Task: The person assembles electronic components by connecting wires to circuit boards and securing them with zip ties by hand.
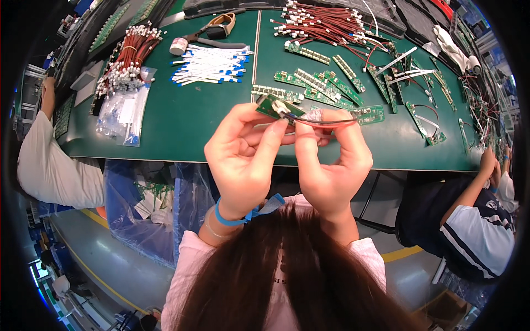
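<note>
My left hand (243, 151) pinches a small green circuit board (269, 106) between thumb and fingers, above the near edge of the table. A white connector (280, 108) sits on the board. From it a red-and-black cable (316, 121) runs right, to my right hand (334, 157). That hand's thumb and fingers are closed around the cable; its exact grip is partly hidden by the fingers. Just beyond my hands lie several green circuit boards (330, 88) with rows of pale components. Another board end (371, 114) shows beside my right fingers; whether it touches them I cannot tell.
Red cable bundles (326, 25) lie at the back, with another bundle (130, 52) at left over a plastic bag (122, 118). White-and-blue flat cables (211, 63), a small jar (178, 46) and wired boards (395, 80) share the green table (182, 116). Co-workers sit on both sides.
</note>
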`<state>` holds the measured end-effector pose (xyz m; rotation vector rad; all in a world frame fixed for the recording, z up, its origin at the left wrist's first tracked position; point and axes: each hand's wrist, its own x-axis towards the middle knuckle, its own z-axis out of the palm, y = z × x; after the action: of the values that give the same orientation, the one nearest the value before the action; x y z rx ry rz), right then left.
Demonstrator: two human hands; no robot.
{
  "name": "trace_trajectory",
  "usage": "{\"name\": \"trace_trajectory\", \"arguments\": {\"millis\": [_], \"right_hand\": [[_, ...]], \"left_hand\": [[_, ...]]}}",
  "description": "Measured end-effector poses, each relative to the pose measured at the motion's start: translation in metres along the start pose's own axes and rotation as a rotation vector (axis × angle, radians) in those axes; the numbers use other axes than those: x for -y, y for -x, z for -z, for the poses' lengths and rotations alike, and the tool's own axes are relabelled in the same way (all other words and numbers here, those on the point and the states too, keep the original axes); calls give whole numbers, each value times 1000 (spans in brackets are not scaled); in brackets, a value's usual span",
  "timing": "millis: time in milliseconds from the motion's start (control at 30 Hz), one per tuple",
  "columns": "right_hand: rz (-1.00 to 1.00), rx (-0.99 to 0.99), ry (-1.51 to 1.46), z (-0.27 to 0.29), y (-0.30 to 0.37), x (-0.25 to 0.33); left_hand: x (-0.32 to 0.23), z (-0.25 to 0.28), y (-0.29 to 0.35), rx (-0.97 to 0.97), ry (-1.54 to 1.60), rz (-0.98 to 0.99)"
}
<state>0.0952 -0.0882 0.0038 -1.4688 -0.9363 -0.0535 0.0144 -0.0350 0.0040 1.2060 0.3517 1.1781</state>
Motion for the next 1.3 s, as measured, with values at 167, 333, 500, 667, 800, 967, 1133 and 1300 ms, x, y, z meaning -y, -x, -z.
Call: {"name": "trace_trajectory", "arguments": {"millis": [167, 333, 500, 667, 800, 967, 1133, 1300], "right_hand": [[-53, 36, -59, 0, -1, -2], [20, 78, -43, 1, -1, -1], [17, 38, 31, -2, -2, -4], [13, 51, 26, 1, -2, -2], [45, 29, 69, 0, -1, -3], [-11, 32, 28, 1, -2, -2], [15, 9, 24, 0, -1, -5], [-6, -9, -31, 0, 0, -6]], "left_hand": [[-1, 0, -3, 1, 63, 71], [-2, -2, -2, -7, 17, 23], [-2, -5, -2, -4, -45, -9], [-5, -6, -3, 9, -96, 17], [-5, -5, -2, 0, -167, 2], [-4, -8, -2, -9, -167, -19], [-2, -7, -3, 2, -150, -16], [-2, -8, 0, 2, -164, -9]]}}
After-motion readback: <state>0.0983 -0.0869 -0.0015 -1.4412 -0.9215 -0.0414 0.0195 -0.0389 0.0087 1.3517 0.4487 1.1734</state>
